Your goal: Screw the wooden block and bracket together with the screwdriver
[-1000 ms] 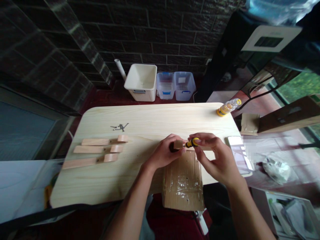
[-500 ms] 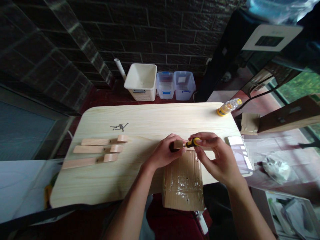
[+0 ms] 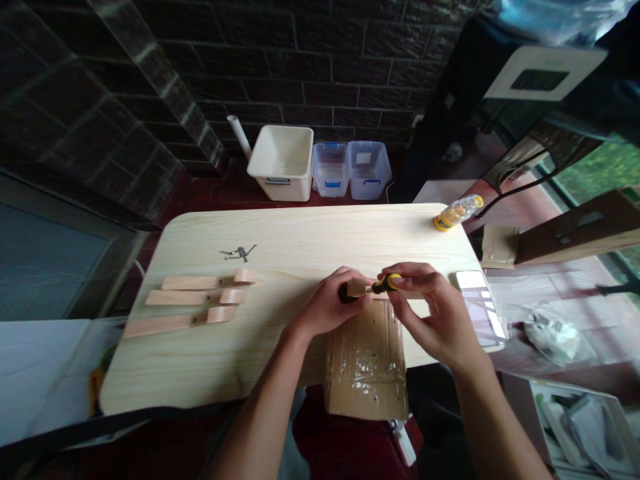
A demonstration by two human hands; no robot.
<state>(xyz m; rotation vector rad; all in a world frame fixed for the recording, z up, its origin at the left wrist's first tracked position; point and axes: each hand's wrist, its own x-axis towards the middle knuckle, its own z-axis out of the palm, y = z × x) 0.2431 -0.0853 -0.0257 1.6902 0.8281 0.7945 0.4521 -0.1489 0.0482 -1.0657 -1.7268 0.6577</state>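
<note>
Over the near part of the tabletop (image 3: 310,240), a wooden piece (image 3: 357,288) is clamped in the grip of the left hand (image 3: 333,300), its end turned to the right. Against that end a short yellow-and-black screwdriver (image 3: 385,284) is held roughly level, its handle pinched between the fingertips of the right hand (image 3: 433,313). The step in hand is judged to be the turning of a screw at that end; whether a screw is seated there cannot be told, since the spot is small and partly covered. For such turning, the wood needs to be braced firmly and the shaft lined up with it.

At the far left, three wooden handles (image 3: 183,298) are laid side by side, each with a curved part at its right end. Beyond them, a small pile of screws (image 3: 243,253) is scattered loosely, well apart from the hands. Under the hands, a taped cardboard sheet (image 3: 367,360) is left jutting past the near edge; by it, room for the wrists may be slightly limited. To the right, a clear yellow-capped container (image 3: 457,212) is seen near the far corner, and a phone (image 3: 480,307) is laid beside the right hand.
</note>
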